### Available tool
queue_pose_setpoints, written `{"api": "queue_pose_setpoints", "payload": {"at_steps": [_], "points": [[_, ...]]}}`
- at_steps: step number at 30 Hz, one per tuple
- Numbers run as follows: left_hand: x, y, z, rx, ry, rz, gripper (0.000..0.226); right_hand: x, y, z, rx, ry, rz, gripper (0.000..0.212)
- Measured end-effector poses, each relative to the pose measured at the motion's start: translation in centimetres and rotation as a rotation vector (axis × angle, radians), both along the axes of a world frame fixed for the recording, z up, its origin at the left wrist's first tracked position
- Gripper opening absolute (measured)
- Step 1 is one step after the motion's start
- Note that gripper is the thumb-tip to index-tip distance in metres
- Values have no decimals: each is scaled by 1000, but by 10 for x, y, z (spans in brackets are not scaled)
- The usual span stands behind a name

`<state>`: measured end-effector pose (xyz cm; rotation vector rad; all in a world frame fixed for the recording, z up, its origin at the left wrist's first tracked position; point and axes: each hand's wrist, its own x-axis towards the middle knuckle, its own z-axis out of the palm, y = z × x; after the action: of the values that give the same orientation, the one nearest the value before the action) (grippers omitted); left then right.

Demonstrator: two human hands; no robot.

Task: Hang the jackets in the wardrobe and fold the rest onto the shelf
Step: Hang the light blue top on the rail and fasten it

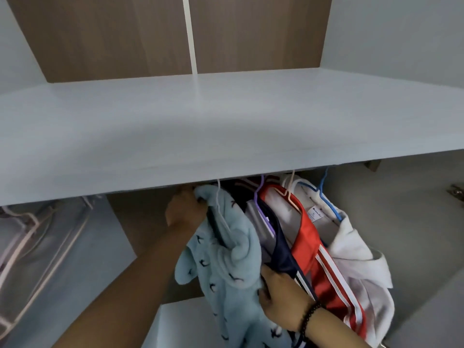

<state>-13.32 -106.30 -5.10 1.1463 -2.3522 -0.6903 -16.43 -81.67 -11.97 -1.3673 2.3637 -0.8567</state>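
A light blue fleece jacket (226, 267) with small dark marks hangs on a white hanger (221, 209) just under the wardrobe shelf (226, 121). My left hand (185, 209) grips the jacket's collar up by the hanger's hook. My right hand (281, 297), with a black bead bracelet, holds the blue jacket's edge lower down, against the clothes beside it. Right of it hang a navy garment on a purple hanger (261, 209), a red jacket with white stripes (316, 259) and a white jacket (356, 252) on a blue hanger (326, 197). The rail is hidden behind the shelf.
The pale shelf spans the whole view, with brown back panels (113, 38) above it. At lower left a glossy door (50, 247) reflects pale hangers. A metal hinge (455, 190) sits on the wardrobe's right wall. A pale ledge (175, 322) lies below the clothes.
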Motion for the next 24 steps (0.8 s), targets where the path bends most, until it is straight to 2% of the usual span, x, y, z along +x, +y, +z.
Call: {"api": "queue_pose_setpoints", "payload": {"at_steps": [2, 3, 4, 6, 8, 10, 12, 14, 19, 24], "points": [[1, 0, -5, 69, -8, 18, 53, 8, -1, 3, 6, -114, 37, 16], [3, 3, -9, 89, 46, 29, 59, 11, -1, 5, 16, -233, 66, 15], [6, 10, -11, 125, 121, 26, 58, 13, -1, 8, 13, -373, 101, 17], [15, 34, -14, 266, 277, -6, 35, 15, -6, 17, -64, -662, 73, 10], [22, 62, -17, 463, 373, -57, 13, 10, -18, 26, -288, -989, -107, 17], [28, 85, -22, 552, 360, -131, 16, 1, -32, 36, -489, -1227, -278, 14], [36, 100, -26, 541, 314, -190, 16, -8, -44, 44, -546, -1316, -346, 30], [48, 106, -25, 563, 311, -226, 13, -14, -55, 50, -565, -1347, -380, 36], [72, 104, -20, 542, 253, -278, 21, -29, -80, 67, -609, -1320, -375, 12], [86, 112, -18, 593, 286, -231, 20, -26, -89, 72, -517, -1417, -304, 27]]}}
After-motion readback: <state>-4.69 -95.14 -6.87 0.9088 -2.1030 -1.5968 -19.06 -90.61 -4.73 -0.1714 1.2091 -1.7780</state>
